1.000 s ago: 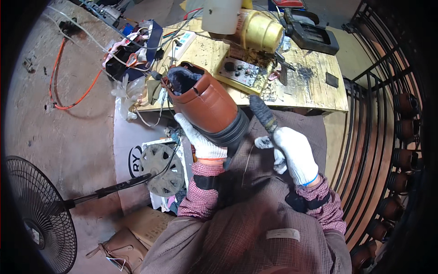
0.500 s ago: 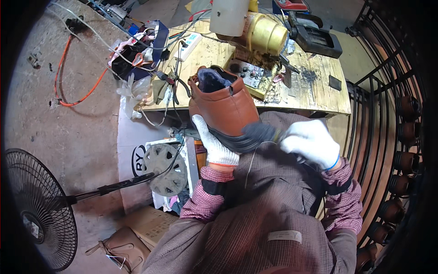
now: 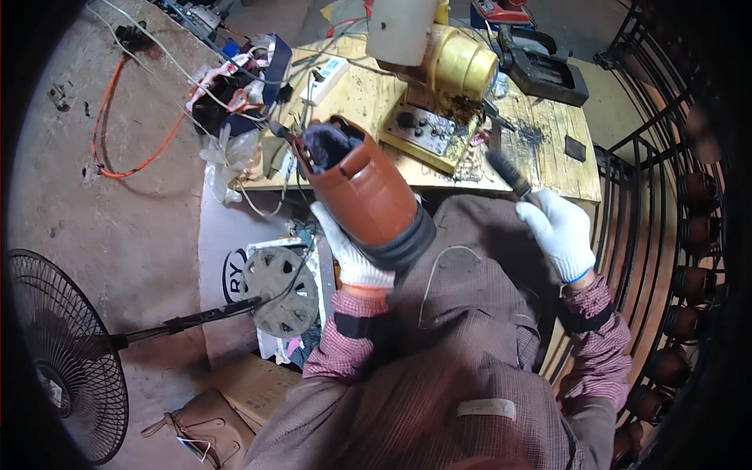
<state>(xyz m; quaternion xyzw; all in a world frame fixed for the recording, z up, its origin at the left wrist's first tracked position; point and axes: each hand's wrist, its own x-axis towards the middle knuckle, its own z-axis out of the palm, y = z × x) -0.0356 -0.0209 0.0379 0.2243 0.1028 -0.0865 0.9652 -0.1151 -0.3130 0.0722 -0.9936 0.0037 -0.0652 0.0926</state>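
Observation:
A brown leather boot (image 3: 370, 196) with a dark fluffy lining and a black sole is held tilted over my lap, its opening toward the bench. My left hand (image 3: 359, 258), in a white knit glove, is closed around its near left side; some fingers are hidden behind it. My right hand (image 3: 560, 235), also gloved in white, grips a dark brush (image 3: 509, 172) by its lower end. The brush's dark, thick end points up and left, apart from the boot, near the bench's front edge.
A wooden workbench (image 3: 564, 176) ahead carries a yellow machine (image 3: 462, 63), a control box (image 3: 423, 129) and a power strip (image 3: 325, 78). A fan (image 3: 66, 352) stands at left; a rack (image 3: 627, 235) with several brown boots (image 3: 693, 282) lines the right. Loose cables hang near the boot.
The brush has left the boot's sole and moved up and right with my right hand. My left hand has turned the boot and shifted it slightly left.

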